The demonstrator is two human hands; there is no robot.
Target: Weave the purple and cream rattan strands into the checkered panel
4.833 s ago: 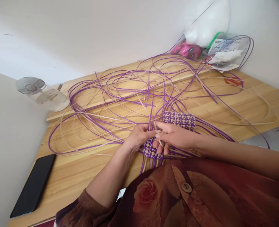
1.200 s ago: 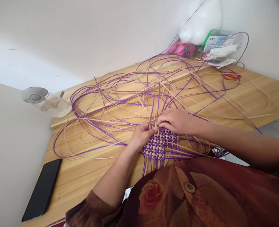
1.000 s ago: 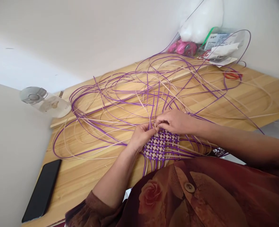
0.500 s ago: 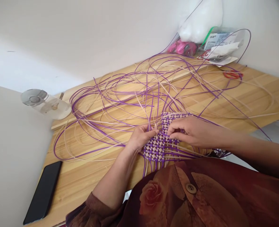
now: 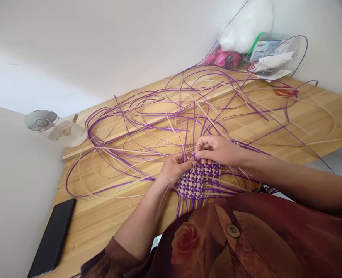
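A purple and beige woven piece [image 5: 191,181] lies near the table's front edge, with loose strands running out from its sides. My left hand [image 5: 175,166] is closed on its upper left edge, thumb on top, with upright strands beside the fingers. Just right of it, my right hand [image 5: 214,150] pinches a purple strand [image 5: 194,155] between thumb and fingertips at the top edge of the weave. Part of the weave is hidden beneath the right hand and wrist.
Long loops of purple and beige strands [image 5: 147,125] spread over the wooden table [image 5: 101,220]. A clear bottle [image 5: 63,131] and a black phone [image 5: 53,237] are at left. Red scissors [image 5: 285,91], a plastic packet [image 5: 271,52], and a white bag [image 5: 244,29] are at the back right.
My right hand has moved left and slightly up, from over the middle of the weave to its top edge beside my left hand. The left hand keeps its hold.
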